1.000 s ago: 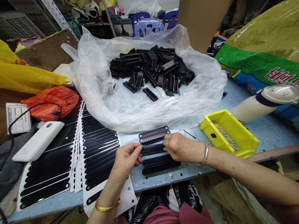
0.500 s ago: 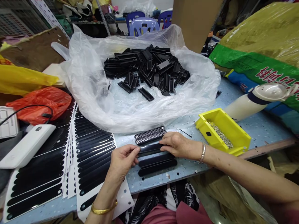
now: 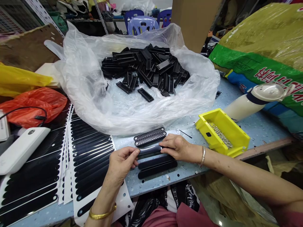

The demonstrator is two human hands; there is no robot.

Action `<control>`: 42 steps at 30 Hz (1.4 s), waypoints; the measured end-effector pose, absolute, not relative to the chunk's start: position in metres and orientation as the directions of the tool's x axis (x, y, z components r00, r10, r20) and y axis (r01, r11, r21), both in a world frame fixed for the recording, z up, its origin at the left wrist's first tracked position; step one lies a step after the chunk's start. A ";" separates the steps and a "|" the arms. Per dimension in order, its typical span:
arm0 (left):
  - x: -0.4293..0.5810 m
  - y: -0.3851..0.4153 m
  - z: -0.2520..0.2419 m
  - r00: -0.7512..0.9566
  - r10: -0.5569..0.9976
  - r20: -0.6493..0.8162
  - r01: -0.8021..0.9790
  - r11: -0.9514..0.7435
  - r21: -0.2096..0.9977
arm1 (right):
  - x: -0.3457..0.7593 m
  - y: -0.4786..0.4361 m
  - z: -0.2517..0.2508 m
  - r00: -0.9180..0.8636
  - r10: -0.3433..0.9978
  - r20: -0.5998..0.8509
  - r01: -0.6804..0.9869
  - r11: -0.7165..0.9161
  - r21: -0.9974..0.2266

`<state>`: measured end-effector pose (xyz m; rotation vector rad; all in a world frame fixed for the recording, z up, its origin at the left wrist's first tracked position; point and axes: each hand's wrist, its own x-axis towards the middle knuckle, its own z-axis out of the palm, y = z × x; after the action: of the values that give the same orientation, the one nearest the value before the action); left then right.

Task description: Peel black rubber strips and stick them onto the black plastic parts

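Between my hands a glossy black strip (image 3: 149, 150) with rounded ends is stretched level above the table. My left hand (image 3: 124, 160) pinches its left end between thumb and forefinger, and my right hand (image 3: 176, 147) pinches the right end. Just beyond it lie black handle pieces with a diamond-patterned face (image 3: 150, 136) and small screws at their ends. Nearer me, smooth black bars (image 3: 157, 166) lie side by side on the table. Whether the strip touches the piece under it I cannot tell.
Sheets of black strips (image 3: 92, 157) lie at left beside a white power bank (image 3: 23, 148). A clear plastic bag (image 3: 113, 118) holds a heap of black parts (image 3: 146, 67). At right stand a yellow bin (image 3: 236, 148) of small screws and a cream bottle (image 3: 243, 105). A thin black rod (image 3: 185, 134) lies between.
The whole view has shifted slightly left. Both hands keep their pinch on the strip, which now catches more light and looks slightly bent.
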<state>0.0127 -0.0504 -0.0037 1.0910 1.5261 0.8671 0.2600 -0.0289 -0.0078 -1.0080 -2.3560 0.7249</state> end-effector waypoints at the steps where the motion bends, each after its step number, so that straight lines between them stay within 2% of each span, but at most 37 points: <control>1: 0.012 -0.050 -0.004 -0.064 0.944 -0.324 0.207 0.330 0.921 | 0.260 -0.028 -0.007 -0.596 0.777 0.203 0.499 0.556 -0.665; 5: 0.012 -0.050 -0.005 -0.058 0.945 -0.322 0.205 0.327 0.923 | 0.260 -0.027 -0.006 -0.548 0.818 0.175 0.464 0.471 -0.750; 20: 0.012 -0.050 -0.005 -0.065 0.942 -0.330 0.191 0.337 0.922 | 0.261 -0.029 -0.006 -0.536 0.830 0.154 0.454 0.437 -0.776; 23: 0.011 -0.050 -0.006 -0.071 0.940 -0.334 0.199 0.341 0.919 | 0.261 -0.030 -0.009 -0.456 0.876 0.157 0.438 0.374 -0.817; 27: 0.012 -0.051 -0.006 -0.080 0.936 -0.344 0.190 0.353 0.916 | 0.270 -0.038 -0.012 -0.263 0.957 0.127 0.460 0.240 -0.855; 32: 0.012 -0.052 -0.008 -0.073 0.945 -0.320 0.207 0.328 0.922 | 0.273 -0.055 -0.015 -0.006 0.991 0.136 0.660 0.106 -0.744; 37: 0.011 -0.053 -0.011 -0.080 0.951 -0.298 0.224 0.308 0.925 | 0.244 -0.059 -0.006 0.020 0.999 0.040 0.874 0.002 -0.486; 42: 0.010 -0.053 -0.013 -0.070 0.957 -0.281 0.233 0.289 0.928 | 0.225 -0.049 -0.004 0.120 0.992 -0.037 0.909 -0.124 -0.398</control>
<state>0.0101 -0.0525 -0.0134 1.1401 1.5346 0.8882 0.2247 -0.0490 -0.0042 -2.1229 -1.8678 0.4291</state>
